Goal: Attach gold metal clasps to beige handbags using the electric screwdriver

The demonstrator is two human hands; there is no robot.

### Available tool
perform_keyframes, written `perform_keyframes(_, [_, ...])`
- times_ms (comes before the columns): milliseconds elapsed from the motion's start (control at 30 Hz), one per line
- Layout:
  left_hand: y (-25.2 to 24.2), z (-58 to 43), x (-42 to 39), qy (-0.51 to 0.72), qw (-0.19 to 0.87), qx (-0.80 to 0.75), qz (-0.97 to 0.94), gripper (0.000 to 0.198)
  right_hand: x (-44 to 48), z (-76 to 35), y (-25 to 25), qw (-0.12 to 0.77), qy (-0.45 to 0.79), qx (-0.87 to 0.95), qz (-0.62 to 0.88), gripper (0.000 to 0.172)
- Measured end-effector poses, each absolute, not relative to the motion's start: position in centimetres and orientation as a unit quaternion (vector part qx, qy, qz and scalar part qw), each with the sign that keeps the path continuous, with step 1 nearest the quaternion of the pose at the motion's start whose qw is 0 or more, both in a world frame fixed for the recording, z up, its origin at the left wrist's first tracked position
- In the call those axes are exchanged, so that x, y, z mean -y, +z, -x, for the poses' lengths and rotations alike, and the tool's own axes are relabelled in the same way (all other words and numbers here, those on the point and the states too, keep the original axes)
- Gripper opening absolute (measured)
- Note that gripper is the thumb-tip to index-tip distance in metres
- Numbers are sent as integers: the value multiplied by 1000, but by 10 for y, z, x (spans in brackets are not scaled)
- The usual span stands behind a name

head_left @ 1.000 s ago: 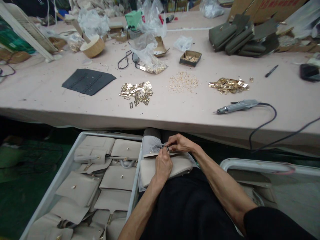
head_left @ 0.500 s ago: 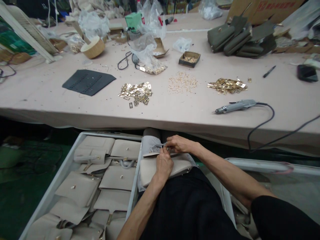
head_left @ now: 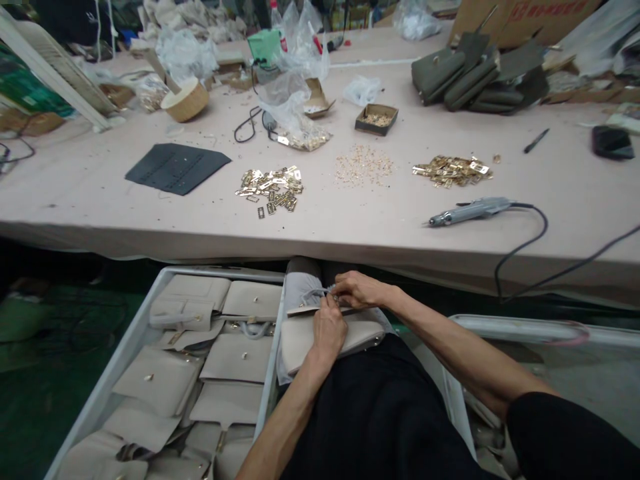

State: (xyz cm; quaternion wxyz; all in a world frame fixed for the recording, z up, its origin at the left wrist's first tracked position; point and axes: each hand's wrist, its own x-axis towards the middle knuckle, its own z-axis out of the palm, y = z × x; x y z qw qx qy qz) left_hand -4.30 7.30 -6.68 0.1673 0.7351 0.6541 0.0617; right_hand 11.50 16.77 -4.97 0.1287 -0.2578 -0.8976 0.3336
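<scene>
Bag of pale beige, smooth leather-like material (head_left: 304,341) on the lap (head_left: 370,400); slips and scratches look the main risks

The left hand (head_left: 330,327) and right hand (head_left: 357,290) are drawn narrow, fingertips close together at the bag's far edge, beside its soft grey loop handle (head_left: 315,292); they seem to hold the bag there, though whether a small fitting is pinched too cannot be told. The bag lies directly beneath the left hand, so an uneven press might slide it off the lap; a loose fitting could drop into the dark gap beyond the hands; a nail or metal edge might score the smooth face. Beyond the hands and to their right, a slim grey power tool (head_left: 470,212) lies near the front edge of the pinkish cloth-covered bench (head_left: 350,230), its thin dark cable (head_left: 547,228) drooping over; a swinging right forearm could snag it and pull the tool down. The bag looks plain, flat and round-cornered; small shiny metal fittings (head_left: 375,341) mark its end right of the hands.
</scene>
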Motion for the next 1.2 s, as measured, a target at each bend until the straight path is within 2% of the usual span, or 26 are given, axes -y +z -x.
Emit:
perform_keyframes(167, [-69,47,-74,123,215,-658,-711,35,-170,-111,-57,174,396,844,316,18])
perform_keyframes(233, [-72,55,-75,194,318,-644,-668,34,-171,-110,-59,178,416,829,328,19])
perform_keyframes(333, [-77,70,-79,280,550,-585,-526,36,-173,-108,-58,174,439,821,321,21])
perform_keyframes(433, [-79,82,-82,324,658,-543,-409,41,-174,-106,-55,170,461,815,308,21])
perform_keyframes(567, [-81,86,-84,362,682,-529,-351,48,-175,-104,-54,166,469,809,313,18])
perform_keyframes(1200, [-77,79,-80,403,663,-559,-291,35,-174,-102,-59,184,521,773,311,22])
